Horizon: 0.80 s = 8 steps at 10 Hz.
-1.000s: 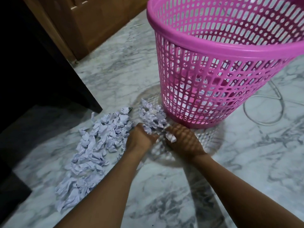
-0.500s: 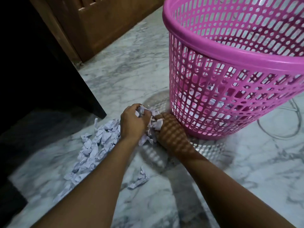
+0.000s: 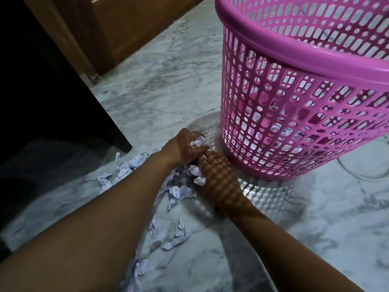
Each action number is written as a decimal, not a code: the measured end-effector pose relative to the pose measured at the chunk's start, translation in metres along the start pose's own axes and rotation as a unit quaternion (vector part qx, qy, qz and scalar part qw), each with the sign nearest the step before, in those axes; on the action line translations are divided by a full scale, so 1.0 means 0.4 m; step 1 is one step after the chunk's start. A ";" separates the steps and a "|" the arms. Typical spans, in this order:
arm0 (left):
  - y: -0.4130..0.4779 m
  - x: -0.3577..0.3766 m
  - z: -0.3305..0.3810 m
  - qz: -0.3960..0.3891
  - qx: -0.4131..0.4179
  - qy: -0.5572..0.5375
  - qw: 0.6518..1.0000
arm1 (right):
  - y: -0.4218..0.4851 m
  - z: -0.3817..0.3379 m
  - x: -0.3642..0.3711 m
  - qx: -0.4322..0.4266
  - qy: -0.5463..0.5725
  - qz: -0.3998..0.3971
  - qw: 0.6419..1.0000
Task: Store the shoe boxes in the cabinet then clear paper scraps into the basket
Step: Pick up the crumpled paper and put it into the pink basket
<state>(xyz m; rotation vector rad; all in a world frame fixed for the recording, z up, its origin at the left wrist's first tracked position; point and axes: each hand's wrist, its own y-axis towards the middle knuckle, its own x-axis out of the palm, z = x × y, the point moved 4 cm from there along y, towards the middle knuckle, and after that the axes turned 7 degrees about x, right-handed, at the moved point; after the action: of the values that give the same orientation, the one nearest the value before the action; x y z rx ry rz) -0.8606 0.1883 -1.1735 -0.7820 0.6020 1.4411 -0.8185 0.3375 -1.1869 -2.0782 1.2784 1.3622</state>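
Observation:
A pink perforated plastic basket point(image 3: 294, 51) stands on the marble floor at the right, with some crumpled paper visible through its lower holes. Just left of its base my left hand point(image 3: 183, 148) and my right hand point(image 3: 219, 180) press together around a bunch of crumpled white paper scraps point(image 3: 196, 171). More scraps point(image 3: 124, 171) lie on the floor to the left, partly hidden under my left forearm, and loose scraps point(image 3: 176, 241) trail toward me. No shoe boxes are in view.
A dark piece of furniture point(image 3: 48, 106) fills the left side, its corner close to the scraps. A wooden cabinet or door point(image 3: 117, 28) stands at the back. A thin cable point(image 3: 357, 174) loops on the floor behind the basket's base.
My hands have closed together on a bunch of scraps beside the basket's base. The pile on the left has been pulled in and thinned, leaving stray pieces trailing toward me.

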 end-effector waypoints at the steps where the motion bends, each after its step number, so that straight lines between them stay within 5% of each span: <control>1: -0.016 0.008 -0.001 -0.020 -0.005 0.058 0.998 | -0.005 0.012 0.018 -0.001 0.014 0.009 1.000; 4: -0.063 0.014 0.017 0.043 -0.039 0.020 0.998 | -0.022 0.056 -0.012 -0.012 0.026 0.049 0.998; 5: -0.086 0.010 0.032 0.056 -0.062 0.000 0.997 | -0.048 0.047 -0.051 0.048 0.013 -0.079 0.996; 6: -0.101 -0.009 0.034 0.061 -0.057 -0.004 0.997 | -0.084 0.063 -0.062 0.114 -0.140 0.010 0.984; 7: -0.126 -0.039 0.050 0.060 -0.048 -0.028 0.997 | -0.115 0.076 -0.046 0.102 -0.126 0.019 0.987; 8: -0.161 -0.077 0.094 0.085 -0.028 -0.080 0.993 | -0.130 0.052 -0.097 0.164 0.017 -0.040 0.986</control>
<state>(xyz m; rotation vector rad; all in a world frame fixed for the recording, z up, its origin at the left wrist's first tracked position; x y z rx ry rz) -0.8020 0.2002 -1.1192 -0.6636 0.5162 1.6657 -0.7923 0.3987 -1.1731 -1.9095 1.3169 1.0072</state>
